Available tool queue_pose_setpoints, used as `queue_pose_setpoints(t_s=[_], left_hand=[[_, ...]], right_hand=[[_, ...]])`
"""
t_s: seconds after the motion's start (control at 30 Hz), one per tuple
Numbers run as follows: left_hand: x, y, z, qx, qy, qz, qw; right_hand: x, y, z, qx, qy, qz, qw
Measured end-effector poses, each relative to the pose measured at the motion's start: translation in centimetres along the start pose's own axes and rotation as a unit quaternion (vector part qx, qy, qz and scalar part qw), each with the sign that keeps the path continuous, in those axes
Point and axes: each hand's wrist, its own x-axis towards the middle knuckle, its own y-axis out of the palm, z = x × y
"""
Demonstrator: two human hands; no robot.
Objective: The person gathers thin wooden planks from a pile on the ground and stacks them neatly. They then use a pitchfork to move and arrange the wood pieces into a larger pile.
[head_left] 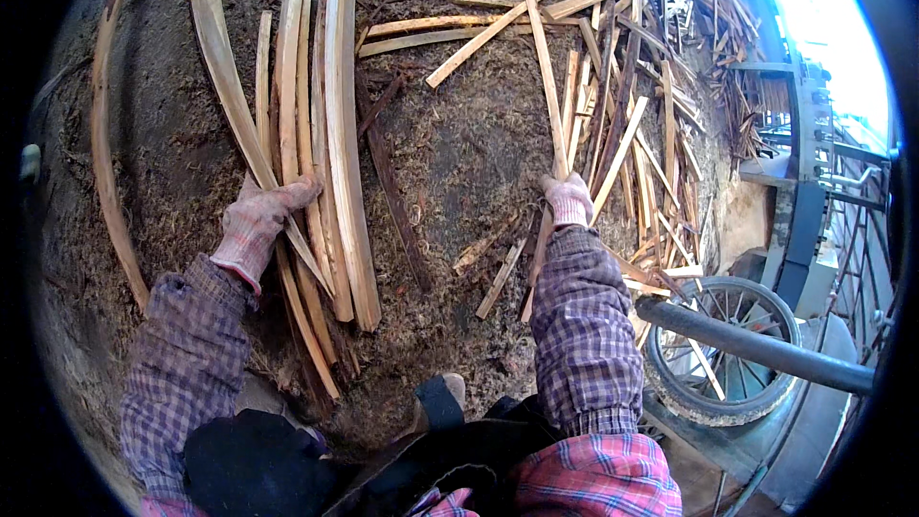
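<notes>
- The left hand (260,220), in a grimy pale pink knit glove, is at 9 o'clock in the view; its grip is closed around a long, flat, pale wooden board (225,67), wider at its upper end. Whether it takes in any neighbouring strips, I cannot tell.
- That board slants from its upper end, toward 11 o'clock from the hand, to its lower end, toward 5 o'clock.
- The board crosses a loose bundle of long, narrow, tan wooden strips (289,86); on the bundle's 3 o'clock side lies a thick, square-edged, pale wooden strip (345,144).
- The right hand (568,199), gloved alike, is between 2 and 3 o'clock, near the centre; its grip is closed on a long, slim, pale wooden strip (542,57) pointing up toward 12 o'clock.
- At 2 o'clock lies a tangled heap of tan and brown wooden strips (627,139), just beside the right hand.
- A curved brown wooden strip (101,124) lies well apart, between 9 and 10 o'clock, on brown, fibre-littered ground (459,163).
- At 4 o'clock, a spoked, black-tyred wheel (728,414) stands behind a grey metal pipe (766,346).
</notes>
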Motion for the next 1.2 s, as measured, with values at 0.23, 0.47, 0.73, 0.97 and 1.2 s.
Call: queue_pose_setpoints(t_s=[0.23, 0.47, 0.73, 0.97, 1.2], left_hand=[[0.9, -2.4, 1.3, 0.009, 0.016, 0.024, 1.0], [2.0, -2.9, 2.1, -0.078, 0.066, 0.084, 0.991], [1.6, -1.9, 2.0, -0.008, 0.062, 0.114, 0.991], [3.1, -5.2, 3.0, 0.062, 0.178, 0.194, 0.963], [4.8, -4.4, 3.9, -0.017, 0.109, 0.155, 0.982]], right_hand=[[-6.5, 0.7, -1.7, 0.554, -0.009, 0.192, 0.81], [-18.3, 0.6, 5.4, 0.428, -0.215, 0.272, 0.834], [-24.0, -0.7, 9.6, -0.016, -0.358, 0.164, 0.919], [-11.0, 2.0, 1.0, 0.113, -0.04, 0.009, 0.993], [-8.8, 7.5, -0.4, 0.238, 0.101, 0.022, 0.966]])
